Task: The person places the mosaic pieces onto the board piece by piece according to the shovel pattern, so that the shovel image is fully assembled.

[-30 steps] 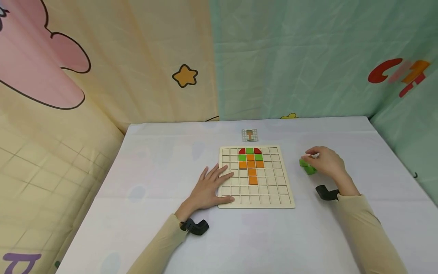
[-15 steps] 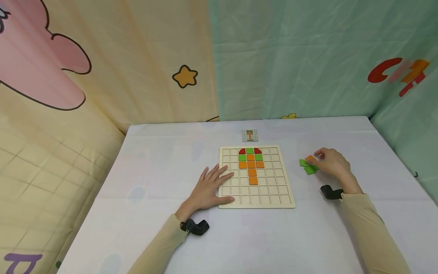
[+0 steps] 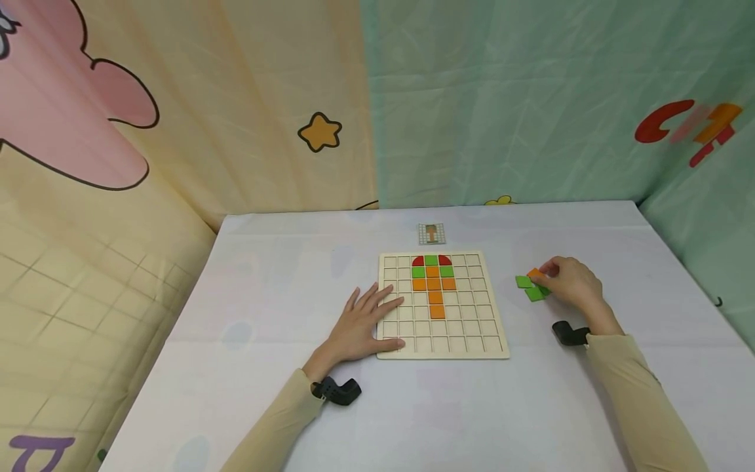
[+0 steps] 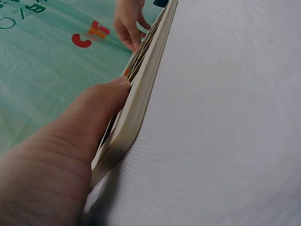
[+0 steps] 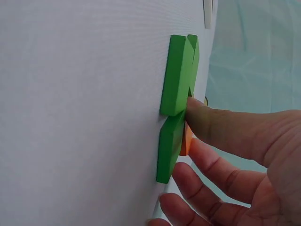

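Note:
In the head view my left hand (image 3: 356, 326) lies spread on the left edge of the wooden grid board (image 3: 472, 331). Its thumb presses the board's near corner, as the left wrist view also shows. Orange tiles (image 3: 435, 297), green tiles (image 3: 418, 272) and red rounded tiles (image 3: 445, 260) form a figure in the board's upper middle. Right of the board my right hand (image 3: 572, 283) pinches a loose orange tile (image 3: 535, 273) between thumb and index finger. Several green tiles (image 5: 175, 75) lie on the cloth against it, some partly hidden by the hand.
A small picture card (image 3: 431, 233) with a grid pattern lies just beyond the board. White cloth (image 3: 283, 282) covers the table. Printed curtains (image 3: 513, 98) hang behind and at both sides. Black wrist cameras (image 3: 337, 391) are strapped on both wrists.
My right hand has shifted slightly right, and the orange tile has come into view at its fingertips among the green ones. The left hand and the board have stayed put.

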`<state>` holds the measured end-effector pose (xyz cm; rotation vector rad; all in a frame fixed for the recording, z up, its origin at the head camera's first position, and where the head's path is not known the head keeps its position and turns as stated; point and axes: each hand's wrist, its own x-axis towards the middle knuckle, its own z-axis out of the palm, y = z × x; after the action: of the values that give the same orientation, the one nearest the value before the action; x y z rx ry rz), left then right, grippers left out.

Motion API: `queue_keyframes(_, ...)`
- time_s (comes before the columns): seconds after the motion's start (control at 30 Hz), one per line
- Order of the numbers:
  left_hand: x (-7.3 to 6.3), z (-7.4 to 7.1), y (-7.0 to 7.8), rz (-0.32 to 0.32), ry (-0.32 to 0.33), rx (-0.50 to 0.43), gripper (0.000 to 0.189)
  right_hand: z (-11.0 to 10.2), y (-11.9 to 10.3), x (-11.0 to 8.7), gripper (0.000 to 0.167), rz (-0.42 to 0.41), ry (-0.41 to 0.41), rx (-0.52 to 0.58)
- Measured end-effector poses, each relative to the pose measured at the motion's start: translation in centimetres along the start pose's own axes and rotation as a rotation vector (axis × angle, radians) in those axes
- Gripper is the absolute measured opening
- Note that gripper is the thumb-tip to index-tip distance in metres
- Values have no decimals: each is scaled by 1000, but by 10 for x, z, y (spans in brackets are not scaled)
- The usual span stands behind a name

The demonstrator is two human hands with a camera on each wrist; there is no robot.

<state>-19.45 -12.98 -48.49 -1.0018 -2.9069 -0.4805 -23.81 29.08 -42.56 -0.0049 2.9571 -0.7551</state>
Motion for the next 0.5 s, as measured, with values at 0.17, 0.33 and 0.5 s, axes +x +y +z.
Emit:
queue_keyframes(0.17,1,0,0,4,4,-3,82,2,1,1,41,16,6,28)
queue_keyframes(0.33,1,0,0,4,7,4,82,4,5,1,36,30,40,46)
queue_keyframes(0.5,1,0,-1,3,1,2,82,4,9,-2,30,-2,74,69)
